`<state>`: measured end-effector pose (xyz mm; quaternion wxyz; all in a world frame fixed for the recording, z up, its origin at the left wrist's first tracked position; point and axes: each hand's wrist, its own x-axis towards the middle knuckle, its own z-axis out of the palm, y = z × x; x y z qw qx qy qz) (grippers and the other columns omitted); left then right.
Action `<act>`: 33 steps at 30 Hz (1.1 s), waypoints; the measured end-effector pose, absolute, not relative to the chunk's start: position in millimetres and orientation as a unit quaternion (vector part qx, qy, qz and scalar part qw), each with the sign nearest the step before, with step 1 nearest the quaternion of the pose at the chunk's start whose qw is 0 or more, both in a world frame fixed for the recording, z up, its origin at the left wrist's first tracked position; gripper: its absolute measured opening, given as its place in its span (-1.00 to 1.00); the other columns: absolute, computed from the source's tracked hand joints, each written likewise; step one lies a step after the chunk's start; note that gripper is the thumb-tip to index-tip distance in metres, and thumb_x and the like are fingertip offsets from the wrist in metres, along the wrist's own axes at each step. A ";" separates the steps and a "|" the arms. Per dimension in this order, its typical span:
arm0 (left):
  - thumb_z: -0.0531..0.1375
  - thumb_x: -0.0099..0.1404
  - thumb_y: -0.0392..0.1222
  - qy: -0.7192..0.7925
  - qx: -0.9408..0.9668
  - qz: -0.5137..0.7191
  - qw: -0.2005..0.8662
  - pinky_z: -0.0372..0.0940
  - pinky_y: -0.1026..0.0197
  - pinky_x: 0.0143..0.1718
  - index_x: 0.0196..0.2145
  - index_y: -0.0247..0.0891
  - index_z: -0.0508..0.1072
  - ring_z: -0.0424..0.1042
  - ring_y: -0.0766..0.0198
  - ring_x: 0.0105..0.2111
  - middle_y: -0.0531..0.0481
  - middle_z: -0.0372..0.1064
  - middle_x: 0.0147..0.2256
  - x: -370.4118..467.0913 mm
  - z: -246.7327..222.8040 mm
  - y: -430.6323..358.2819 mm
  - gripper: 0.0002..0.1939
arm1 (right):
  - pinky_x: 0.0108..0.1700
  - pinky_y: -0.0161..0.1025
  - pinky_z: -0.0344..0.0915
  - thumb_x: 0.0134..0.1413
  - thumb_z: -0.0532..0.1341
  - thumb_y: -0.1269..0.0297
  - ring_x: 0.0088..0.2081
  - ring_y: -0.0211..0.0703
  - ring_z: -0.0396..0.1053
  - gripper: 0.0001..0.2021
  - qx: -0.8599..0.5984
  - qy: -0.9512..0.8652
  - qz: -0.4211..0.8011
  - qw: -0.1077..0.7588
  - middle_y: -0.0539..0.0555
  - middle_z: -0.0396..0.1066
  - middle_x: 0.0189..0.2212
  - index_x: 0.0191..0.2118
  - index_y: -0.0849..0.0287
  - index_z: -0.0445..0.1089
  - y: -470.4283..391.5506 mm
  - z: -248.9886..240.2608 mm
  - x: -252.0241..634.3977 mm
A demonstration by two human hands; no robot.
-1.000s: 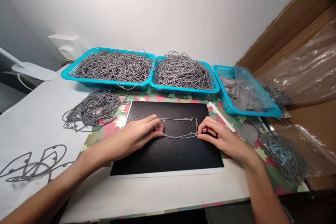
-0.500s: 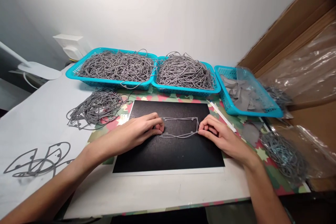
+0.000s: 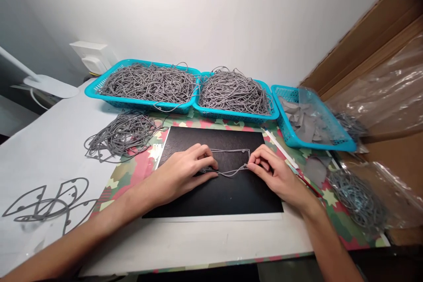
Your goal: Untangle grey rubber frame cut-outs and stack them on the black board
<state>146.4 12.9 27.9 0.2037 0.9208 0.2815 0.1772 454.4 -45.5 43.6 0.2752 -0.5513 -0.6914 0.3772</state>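
A thin grey gasket (image 3: 228, 150) with small tabs lies on the black board (image 3: 218, 198), forming a long, narrow loop whose lower strands cross. My right hand (image 3: 269, 167) pinches its lower right corner between thumb and fingertips. Over the loop's left part is my left hand (image 3: 190, 167), its thumb and fingers bent around the lower strand near the board; the hand hides the gasket's left end.
Two blue baskets (image 3: 142, 105) (image 3: 236, 116) heaped with grey gaskets stand behind the board. A third basket (image 3: 317, 144) holds grey scraps. Loose gaskets (image 3: 124, 136) lie left, others (image 3: 49, 205) at the front left. A plastic bag (image 3: 393, 194) lies right, and a red pen (image 3: 309, 185) shows beside my right forearm.
My left hand has slid a little to the right along the gasket, and the lower strand now bows downward more. My right hand has stayed at the corner.
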 end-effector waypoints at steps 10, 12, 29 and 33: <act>0.09 0.71 -0.08 0.286 0.917 0.158 0.229 0.36 0.11 -0.09 0.09 -0.09 0.50 0.52 0.10 -0.04 -0.06 0.44 -0.01 144.2 31.1 11.2 -0.80 | -0.16 -0.16 0.34 0.58 0.19 -0.02 -0.19 -0.09 0.33 -0.74 -0.553 -0.688 0.353 0.309 0.05 0.35 -0.17 -0.13 0.01 0.42 -45.3 41.3 455.6; 0.08 0.72 -0.08 0.289 0.914 0.157 0.236 0.37 0.11 -0.09 0.07 -0.09 0.50 0.52 0.11 -0.04 -0.06 0.44 0.00 143.9 30.5 11.4 -0.79 | -0.16 -0.15 0.35 0.58 0.18 -0.03 -0.18 -0.09 0.34 -0.74 -0.552 -0.688 0.352 0.313 0.05 0.34 -0.17 -0.12 0.01 0.42 -45.6 40.4 455.8; 0.05 0.73 -0.07 0.287 0.920 0.157 0.214 0.32 0.10 -0.15 -0.10 -0.16 0.52 0.46 0.09 -0.13 -0.05 0.52 -0.19 139.0 44.5 19.0 -0.71 | -0.10 -0.12 0.35 0.56 0.24 0.05 -0.16 -0.07 0.39 -0.79 -0.547 -0.706 0.375 0.250 0.06 0.43 -0.16 -0.14 0.01 0.48 -47.3 47.0 456.4; 0.10 0.71 -0.08 0.270 0.927 0.140 0.218 0.30 0.10 -0.12 -0.09 -0.15 0.56 0.46 0.10 -0.14 -0.04 0.53 -0.19 133.2 48.2 20.1 -0.73 | -0.08 -0.13 0.34 0.53 0.28 0.09 -0.15 -0.09 0.41 -0.83 -0.529 -0.718 0.395 0.220 0.03 0.45 -0.17 -0.16 0.00 0.49 -49.3 50.9 455.5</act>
